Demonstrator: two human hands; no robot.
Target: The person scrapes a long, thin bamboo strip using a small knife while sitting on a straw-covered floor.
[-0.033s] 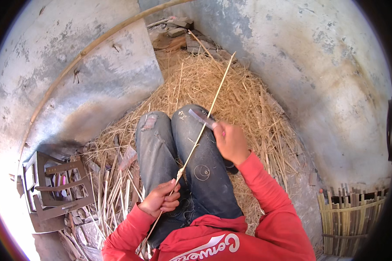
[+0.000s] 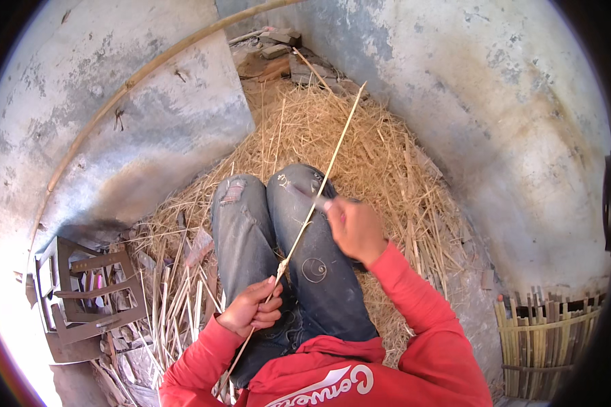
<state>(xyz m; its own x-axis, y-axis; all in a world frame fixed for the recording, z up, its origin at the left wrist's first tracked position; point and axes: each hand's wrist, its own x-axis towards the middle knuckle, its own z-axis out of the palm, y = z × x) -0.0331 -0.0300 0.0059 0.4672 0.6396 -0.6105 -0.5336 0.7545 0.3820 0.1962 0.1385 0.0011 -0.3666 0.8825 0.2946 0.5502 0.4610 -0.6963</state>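
Wore a red sweatshirt (image 2: pixel 414 376) with large white lettering (image 2: pixel 354 381) slanting across the front, partly cut off by the lower edge of the view. Showed a pale spiral mark (image 2: pixel 314 270) on the right thigh of worn blue jeans (image 2: pixel 241 220), plus small light marks near the knee, too unclear to read. Gripped a long, thin, pale strip (image 2: pixel 335 154) in the left hand (image 2: pixel 254 308), with fingers (image 2: pixel 270 306) closed about its lower part and a frayed lump (image 2: pixel 282 267) just beyond the thumb tip. Held the strip slantwise above the right thigh, its far end over the straw (image 2: pixel 380 146) and its thin tail running down past the left wrist. Clasped a motion-blurred knife (image 2: pixel 318 201) in the right hand (image 2: pixel 360 230), with fingers curled shut around the mostly hidden handle and the blade crossing the strip well above the left fingers. Could not tell whether the edge touched it
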